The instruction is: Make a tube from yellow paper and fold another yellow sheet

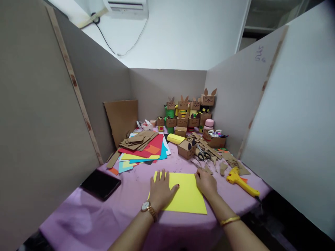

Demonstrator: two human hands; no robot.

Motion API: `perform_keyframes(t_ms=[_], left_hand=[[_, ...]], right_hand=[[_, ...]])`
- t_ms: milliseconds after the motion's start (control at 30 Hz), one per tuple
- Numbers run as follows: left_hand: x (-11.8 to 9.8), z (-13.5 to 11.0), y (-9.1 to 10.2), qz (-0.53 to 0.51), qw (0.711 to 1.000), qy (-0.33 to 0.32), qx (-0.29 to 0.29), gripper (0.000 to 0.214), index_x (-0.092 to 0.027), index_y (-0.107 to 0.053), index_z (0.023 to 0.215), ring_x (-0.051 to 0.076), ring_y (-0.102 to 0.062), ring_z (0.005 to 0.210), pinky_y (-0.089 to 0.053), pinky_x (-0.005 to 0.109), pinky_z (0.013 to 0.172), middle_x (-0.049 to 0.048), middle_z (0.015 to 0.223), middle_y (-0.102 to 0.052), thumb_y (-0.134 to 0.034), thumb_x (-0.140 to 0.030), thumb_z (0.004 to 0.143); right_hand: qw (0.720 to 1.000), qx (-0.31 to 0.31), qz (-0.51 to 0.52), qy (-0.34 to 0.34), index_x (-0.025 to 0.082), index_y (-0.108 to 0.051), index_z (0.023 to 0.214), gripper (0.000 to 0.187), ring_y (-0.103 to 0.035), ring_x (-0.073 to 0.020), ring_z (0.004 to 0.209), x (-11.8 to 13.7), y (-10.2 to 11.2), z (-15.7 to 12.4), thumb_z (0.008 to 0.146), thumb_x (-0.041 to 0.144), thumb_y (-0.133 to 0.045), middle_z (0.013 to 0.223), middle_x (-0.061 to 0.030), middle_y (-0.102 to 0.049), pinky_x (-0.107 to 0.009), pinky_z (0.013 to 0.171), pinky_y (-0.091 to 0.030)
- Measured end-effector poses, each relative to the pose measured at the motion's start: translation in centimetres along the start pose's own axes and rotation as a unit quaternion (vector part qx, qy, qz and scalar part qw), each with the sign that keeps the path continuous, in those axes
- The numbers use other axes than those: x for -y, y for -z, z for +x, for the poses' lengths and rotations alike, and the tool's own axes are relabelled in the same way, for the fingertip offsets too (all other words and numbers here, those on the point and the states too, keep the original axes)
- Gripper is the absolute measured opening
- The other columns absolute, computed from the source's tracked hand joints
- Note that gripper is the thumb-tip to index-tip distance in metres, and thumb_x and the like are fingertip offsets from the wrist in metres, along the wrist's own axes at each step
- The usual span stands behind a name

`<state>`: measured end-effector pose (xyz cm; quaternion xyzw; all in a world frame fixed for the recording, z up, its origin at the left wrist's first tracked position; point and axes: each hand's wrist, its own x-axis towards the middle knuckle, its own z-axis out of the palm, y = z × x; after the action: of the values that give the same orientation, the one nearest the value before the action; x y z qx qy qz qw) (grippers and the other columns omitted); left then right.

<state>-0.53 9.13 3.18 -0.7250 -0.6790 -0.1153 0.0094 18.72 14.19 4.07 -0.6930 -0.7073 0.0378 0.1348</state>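
A yellow sheet (187, 191) lies flat on the purple tablecloth (125, 209) in front of me. My left hand (162, 190) rests flat on its left part with the fingers spread. At the sheet's upper right edge is my right hand (206, 182), its fingers curled and closed; whether they pinch anything is hidden. Just beyond the sheet stands a small cardboard box head (186, 150) with dark ears. Beside that box lie scissors (202, 155) with dark handles.
Coloured paper and cardboard pieces (141, 141) are stacked at the left, behind a black tablet (101, 184). A yellow glue gun (242, 183) lies at the right, near cardboard scraps (206, 144). Several cardboard animal figures (183, 108) stand at the back. Grey partitions (167, 83) enclose the table.
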Motion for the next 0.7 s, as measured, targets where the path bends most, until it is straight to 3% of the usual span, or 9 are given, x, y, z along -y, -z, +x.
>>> perform_keyframes(t_ms=[233,433,567,700], left_hand=[[-0.4,0.2,0.3,0.029,0.999,0.019,0.005,0.073,-0.011,-0.035,0.138,0.037,-0.021,0.136,-0.022,0.06,0.103,0.0174,0.148,-0.027,-0.028,-0.059,0.084],[-0.5,0.1,0.3,0.04,0.999,0.02,0.0,0.071,-0.012,-0.035,0.138,0.037,-0.022,0.135,-0.023,0.06,0.103,0.0173,0.148,-0.028,-0.03,-0.059,0.086],[-0.5,0.1,0.2,0.052,0.998,0.021,-0.012,0.061,-0.014,-0.036,0.136,0.034,-0.025,0.134,-0.025,0.059,0.103,0.0161,0.146,-0.033,-0.038,-0.053,0.088],[-0.3,0.1,0.3,0.067,0.998,0.003,-0.009,0.044,-0.021,-0.041,0.131,0.031,-0.033,0.131,-0.031,0.057,0.101,0.0102,0.143,-0.037,-0.049,-0.034,0.09]], right_hand=[[0.998,-0.013,0.046,-0.041,0.016,-0.06,0.1,0.02,-0.062,-0.0167,0.085,0.3,0.0,0.3,0.09,0.032,-0.052,0.098,-0.0043,-0.064,-0.038,0.076,-0.051],[0.986,-0.081,0.132,-0.062,0.015,-0.059,0.1,0.018,-0.062,-0.0178,0.087,0.2,0.6,-0.3,0.09,0.029,-0.052,0.1,-0.0048,-0.063,-0.039,0.077,-0.051],[0.959,-0.152,0.236,0.028,0.015,-0.054,0.109,0.021,-0.052,-0.0198,0.109,5.3,0.0,-3.4,0.092,0.02,-0.041,0.113,-0.0092,-0.059,-0.039,0.095,-0.042],[0.918,-0.173,0.345,0.092,0.017,-0.045,0.121,0.035,-0.045,-0.02,0.12,10.9,-2.3,-6.4,0.09,0.032,-0.038,0.127,-0.0123,-0.052,-0.038,0.1,-0.038]])
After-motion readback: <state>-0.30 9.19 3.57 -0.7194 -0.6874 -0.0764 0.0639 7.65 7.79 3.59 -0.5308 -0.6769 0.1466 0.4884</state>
